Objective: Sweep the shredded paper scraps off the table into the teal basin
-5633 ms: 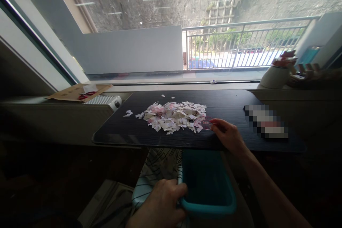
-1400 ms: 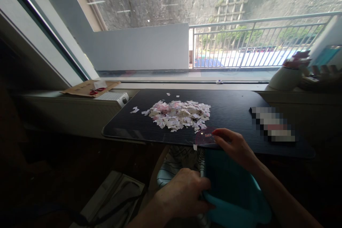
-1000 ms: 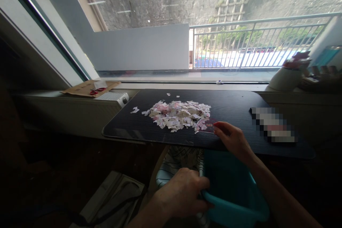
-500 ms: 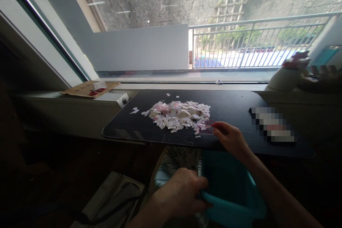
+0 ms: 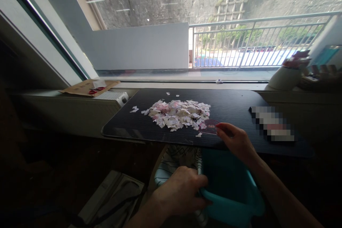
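My left hand (image 5: pixel 184 187) is closed over the near left rim of a turquoise plastic bin (image 5: pixel 227 199), just below the table's front edge. A thin see-through pinkish plastic piece (image 5: pixel 208 127), its exact kind unclear, is pinched between the fingers of my right hand (image 5: pixel 233 136). It is held low over the black table (image 5: pixel 232 105), its left end at the right edge of a heap of torn paper scraps (image 5: pixel 181 114). One loose scrap (image 5: pixel 199 135) lies just in front of that piece. The bottom of the bin is dark.
Red-handled scissors (image 5: pixel 96 90) rest on a brown envelope (image 5: pixel 80 88) beside a white ridged box (image 5: pixel 113 98) at left. A blurred-out object (image 5: pixel 272 124) lies on the table's right side. A white vase-like pot (image 5: pixel 284 77) stands on the windowsill. Striped cloth (image 5: pixel 171 164) hangs left of the bin.
My right hand has moved slightly right with the plastic piece, away from the heap. The loose scrap near it has shifted a little. My left hand stays on the bin rim.
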A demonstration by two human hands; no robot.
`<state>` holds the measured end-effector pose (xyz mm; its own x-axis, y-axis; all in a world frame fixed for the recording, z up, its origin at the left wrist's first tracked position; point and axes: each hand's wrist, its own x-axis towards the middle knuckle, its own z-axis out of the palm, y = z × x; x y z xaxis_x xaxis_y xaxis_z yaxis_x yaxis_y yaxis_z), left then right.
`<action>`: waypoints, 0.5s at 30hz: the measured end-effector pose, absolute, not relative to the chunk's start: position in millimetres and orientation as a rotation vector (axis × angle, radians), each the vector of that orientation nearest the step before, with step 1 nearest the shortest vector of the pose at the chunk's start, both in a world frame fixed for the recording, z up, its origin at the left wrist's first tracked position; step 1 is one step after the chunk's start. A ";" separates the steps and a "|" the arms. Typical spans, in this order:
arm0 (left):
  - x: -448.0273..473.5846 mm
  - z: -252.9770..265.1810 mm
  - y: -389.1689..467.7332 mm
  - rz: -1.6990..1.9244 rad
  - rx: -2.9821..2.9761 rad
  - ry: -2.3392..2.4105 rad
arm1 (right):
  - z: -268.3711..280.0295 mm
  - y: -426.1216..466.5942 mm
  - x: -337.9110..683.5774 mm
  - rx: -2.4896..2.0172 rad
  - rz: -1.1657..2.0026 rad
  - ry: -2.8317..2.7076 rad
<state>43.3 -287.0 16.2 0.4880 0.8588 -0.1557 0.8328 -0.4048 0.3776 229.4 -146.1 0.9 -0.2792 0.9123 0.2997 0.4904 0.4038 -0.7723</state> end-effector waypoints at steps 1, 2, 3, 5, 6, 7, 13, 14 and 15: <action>43.9 16.4 -286.7 0.083 2.332 1.411 | 0.0 -148.0 231.0 -1.198 0.730 -1.903; 44.6 16.7 -286.5 0.081 2.328 1.411 | -0.6 -150.2 232.5 -1.199 0.747 -1.899; 45.4 16.9 -286.2 0.082 2.325 1.407 | -0.9 -152.7 233.8 -1.198 0.773 -1.902; 46.9 17.4 -285.8 0.091 2.327 1.388 | -0.4 -157.8 235.9 -1.191 0.835 -1.906; 47.5 17.7 -285.6 0.100 2.333 1.379 | 0.0 -160.1 236.9 -1.184 0.860 -1.901; 48.2 17.8 -285.4 0.109 2.337 1.371 | 0.5 -162.0 237.8 -1.183 0.868 -1.886; 51.3 18.5 -283.4 0.155 2.374 1.350 | 1.8 -171.1 242.0 -1.212 0.795 -1.901; 51.6 18.4 -283.1 0.158 2.381 1.342 | 2.8 -173.1 242.2 -1.186 0.812 -1.935; 51.8 18.4 -282.9 0.159 2.388 1.336 | 4.1 -174.7 242.4 -1.160 0.829 -1.961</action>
<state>51.8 -282.9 18.4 0.5370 0.8384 -0.0933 0.7932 -0.4642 0.3942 242.4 -174.7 4.1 -0.3522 0.9033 0.2450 0.4538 0.3938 -0.7994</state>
